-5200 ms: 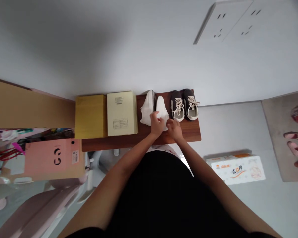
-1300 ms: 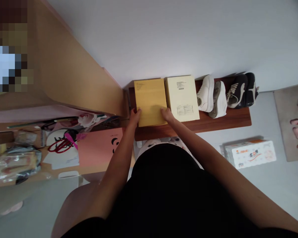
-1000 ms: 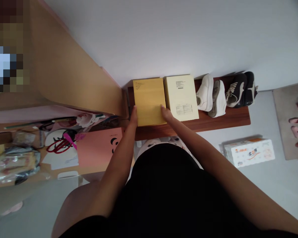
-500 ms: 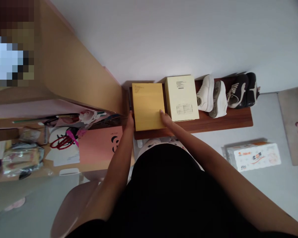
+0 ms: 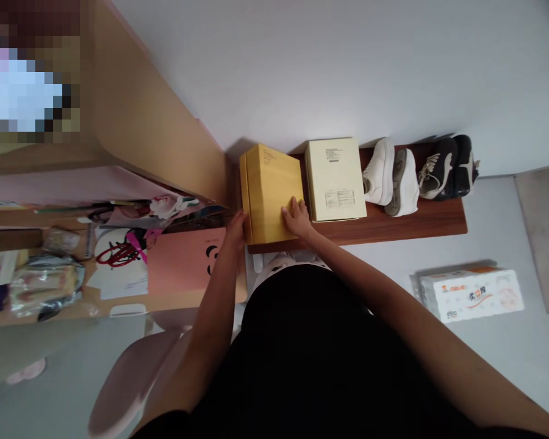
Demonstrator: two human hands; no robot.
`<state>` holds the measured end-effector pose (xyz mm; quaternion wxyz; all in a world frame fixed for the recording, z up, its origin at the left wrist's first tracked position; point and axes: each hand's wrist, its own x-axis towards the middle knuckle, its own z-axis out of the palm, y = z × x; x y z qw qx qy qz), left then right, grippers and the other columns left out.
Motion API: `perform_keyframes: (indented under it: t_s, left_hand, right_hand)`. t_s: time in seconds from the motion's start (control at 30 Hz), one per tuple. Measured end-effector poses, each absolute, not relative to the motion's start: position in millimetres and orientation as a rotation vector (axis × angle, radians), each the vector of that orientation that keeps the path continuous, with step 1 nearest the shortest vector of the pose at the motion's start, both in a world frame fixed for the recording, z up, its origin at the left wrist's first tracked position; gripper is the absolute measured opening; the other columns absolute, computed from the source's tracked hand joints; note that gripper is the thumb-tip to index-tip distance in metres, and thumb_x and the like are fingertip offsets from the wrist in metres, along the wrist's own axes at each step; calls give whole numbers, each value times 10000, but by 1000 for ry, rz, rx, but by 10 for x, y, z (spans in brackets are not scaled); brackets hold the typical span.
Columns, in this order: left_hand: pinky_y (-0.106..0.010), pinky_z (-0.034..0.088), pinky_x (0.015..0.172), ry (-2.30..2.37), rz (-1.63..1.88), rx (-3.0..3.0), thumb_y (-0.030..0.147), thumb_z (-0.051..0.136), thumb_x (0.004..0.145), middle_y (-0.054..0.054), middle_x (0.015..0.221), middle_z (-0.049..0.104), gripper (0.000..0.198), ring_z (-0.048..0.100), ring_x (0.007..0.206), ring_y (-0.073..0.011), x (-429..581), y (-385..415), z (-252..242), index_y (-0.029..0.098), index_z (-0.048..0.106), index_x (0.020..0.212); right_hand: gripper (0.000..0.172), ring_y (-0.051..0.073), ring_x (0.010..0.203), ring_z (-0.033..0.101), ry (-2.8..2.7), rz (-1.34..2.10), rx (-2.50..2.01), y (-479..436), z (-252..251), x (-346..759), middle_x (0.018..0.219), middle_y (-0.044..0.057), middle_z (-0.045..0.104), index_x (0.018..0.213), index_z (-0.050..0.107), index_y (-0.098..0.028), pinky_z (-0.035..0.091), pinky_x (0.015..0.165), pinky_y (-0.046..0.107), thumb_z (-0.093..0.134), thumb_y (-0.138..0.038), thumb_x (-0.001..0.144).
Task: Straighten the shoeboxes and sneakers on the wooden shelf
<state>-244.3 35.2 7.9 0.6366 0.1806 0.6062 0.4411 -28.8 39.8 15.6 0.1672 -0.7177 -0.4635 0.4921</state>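
A yellow cardboard shoebox (image 5: 277,183) stands at the left end of a dark red-brown wooden shelf (image 5: 412,228). The box leans over to the right, and its left side face shows. My left hand (image 5: 236,229) grips the lower left edge of the box, with its fingertips partly hidden. Fingers spread, my right hand (image 5: 298,219) lies on the top face near the right edge. Close by on the right is a cream shoebox (image 5: 336,183) with printed labels, apart from my hands.
White sneakers (image 5: 405,183) and black shoes (image 5: 443,167) line the shelf's right part. A wrapped tissue pack (image 5: 473,294) lies on the floor. At left are a tan cabinet panel (image 5: 155,122), a desk with a pink folder (image 5: 178,262), and a chair (image 5: 128,378).
The yellow shoebox has tipped from lying flat to leaning right, showing its left side. My right hand has moved from its right edge onto the top, fingers now spread.
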Motion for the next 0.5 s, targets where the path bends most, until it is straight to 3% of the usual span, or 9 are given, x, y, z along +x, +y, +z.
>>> perform_keyframes:
  t_s: [0.27,0.5]
  left_hand:
    - [-427,518,1121,1310,1010,505,326,770,788,-43,1339,716,588,623,1317,-282,-2315,291,458,258,671,1364]
    - [-417,441,1193,1385,985,707,247,716,806,-12,1431,661,634,564,1389,-254,-2220,229,572,285,635,1433]
  right_hand:
    - [1027,252,1628,42,-1245,1567,-1711,334,315,-385,1744,27,163,1683,158,-252,68,1324,495,460,-834,893]
    - [1054,255,1510,411,-1044,1686,-1522,217,362,-353,1645,23,418,1686,130,-257,312,1268,436,566,-775,878]
